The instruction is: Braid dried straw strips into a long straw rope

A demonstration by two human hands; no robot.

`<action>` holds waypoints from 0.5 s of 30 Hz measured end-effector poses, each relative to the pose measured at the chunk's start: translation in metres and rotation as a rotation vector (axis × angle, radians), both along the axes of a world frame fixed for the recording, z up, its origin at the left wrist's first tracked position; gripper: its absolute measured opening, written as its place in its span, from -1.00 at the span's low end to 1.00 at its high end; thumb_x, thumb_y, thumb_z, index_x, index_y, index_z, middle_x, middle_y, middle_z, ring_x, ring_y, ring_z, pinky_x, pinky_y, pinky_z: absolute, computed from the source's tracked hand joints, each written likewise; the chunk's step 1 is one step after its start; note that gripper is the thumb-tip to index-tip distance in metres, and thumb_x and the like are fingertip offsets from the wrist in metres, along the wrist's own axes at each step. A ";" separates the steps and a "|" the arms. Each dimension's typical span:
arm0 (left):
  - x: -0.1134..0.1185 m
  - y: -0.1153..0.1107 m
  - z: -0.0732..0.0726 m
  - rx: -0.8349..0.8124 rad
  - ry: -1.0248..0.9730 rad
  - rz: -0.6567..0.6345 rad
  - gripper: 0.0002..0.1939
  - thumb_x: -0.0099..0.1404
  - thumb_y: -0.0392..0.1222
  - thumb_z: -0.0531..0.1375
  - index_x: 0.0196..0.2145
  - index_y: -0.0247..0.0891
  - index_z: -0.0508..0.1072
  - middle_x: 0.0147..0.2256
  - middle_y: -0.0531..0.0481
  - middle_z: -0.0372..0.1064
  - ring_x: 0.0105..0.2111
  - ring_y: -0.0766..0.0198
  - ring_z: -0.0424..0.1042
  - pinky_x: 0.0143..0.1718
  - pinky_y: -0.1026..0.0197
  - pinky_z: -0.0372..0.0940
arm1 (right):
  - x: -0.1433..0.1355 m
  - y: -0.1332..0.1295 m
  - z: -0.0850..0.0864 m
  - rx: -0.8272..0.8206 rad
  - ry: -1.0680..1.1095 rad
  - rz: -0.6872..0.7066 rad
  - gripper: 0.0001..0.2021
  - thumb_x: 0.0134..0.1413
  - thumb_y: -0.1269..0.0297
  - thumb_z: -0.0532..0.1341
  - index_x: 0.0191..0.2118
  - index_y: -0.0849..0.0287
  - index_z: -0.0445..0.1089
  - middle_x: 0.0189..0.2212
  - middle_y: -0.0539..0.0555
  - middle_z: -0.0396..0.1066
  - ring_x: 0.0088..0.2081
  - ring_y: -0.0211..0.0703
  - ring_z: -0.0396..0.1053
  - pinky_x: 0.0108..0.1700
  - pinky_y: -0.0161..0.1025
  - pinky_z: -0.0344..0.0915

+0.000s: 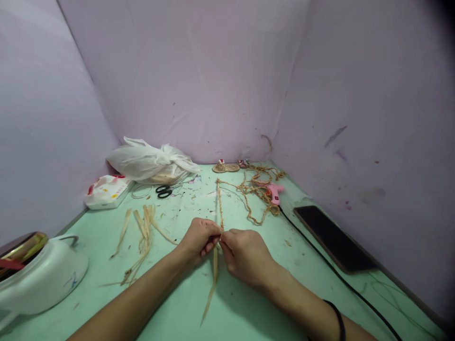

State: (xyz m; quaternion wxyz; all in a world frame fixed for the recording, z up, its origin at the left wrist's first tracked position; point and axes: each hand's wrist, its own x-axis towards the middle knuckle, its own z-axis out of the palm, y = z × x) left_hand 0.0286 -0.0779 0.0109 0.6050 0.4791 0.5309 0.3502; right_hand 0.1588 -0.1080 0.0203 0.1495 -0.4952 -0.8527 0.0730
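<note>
Both hands meet at the near end of a thin braided straw cord (220,203). My left hand (202,237) pinches the cord's end between thumb and fingers. My right hand (245,253) is closed on the same spot from the right, its fingertips touching the left ones. A loose pale straw strip (212,289) hangs from between the hands toward me. Away from me, the cord runs straight to a bend, then trails right into a tangled heap. Left of my left hand lie several loose dry straw strips (144,232).
A pink glue gun (275,193) with a black cable (320,251) and a dark phone (329,239) lie right. Black-handled scissors (164,191), a white plastic bag (152,161), a tissue pack (108,192) and a white container (46,274) are left. A woven piece (225,167) sits at the back.
</note>
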 end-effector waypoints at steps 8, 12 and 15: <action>-0.001 -0.002 0.000 0.007 -0.027 0.048 -0.89 -0.18 -0.24 0.15 -0.67 -0.33 0.29 -0.81 0.21 -0.01 -0.83 0.55 -0.10 -0.80 0.39 -0.24 | 0.012 0.011 0.002 -0.070 0.337 -0.022 -0.81 -0.04 0.27 0.09 -0.52 0.17 0.40 -0.62 0.04 0.38 -0.57 -0.27 0.24 -0.50 -0.33 0.02; 0.000 -0.002 0.000 0.032 -0.032 0.023 -0.85 -0.16 -0.20 0.17 -0.68 -0.33 0.29 -0.82 0.20 -0.01 -0.81 0.55 -0.12 -0.76 0.38 -0.24 | 0.013 0.026 0.000 -0.405 0.911 -0.298 -0.81 -0.06 0.21 0.10 -0.51 0.22 0.32 -0.55 0.06 0.38 -0.50 -0.26 0.29 -0.44 -0.33 0.17; 0.001 -0.001 -0.001 0.057 -0.020 -0.012 -0.82 -0.16 -0.17 0.17 -0.70 -0.34 0.28 -0.82 0.18 -0.02 -0.79 0.55 -0.12 -0.72 0.37 -0.23 | 0.007 0.031 -0.004 -0.865 1.126 -0.284 -0.87 -0.13 0.26 0.15 -0.51 0.23 0.26 -0.63 0.00 0.30 -0.60 -0.32 0.25 -0.52 -0.34 0.19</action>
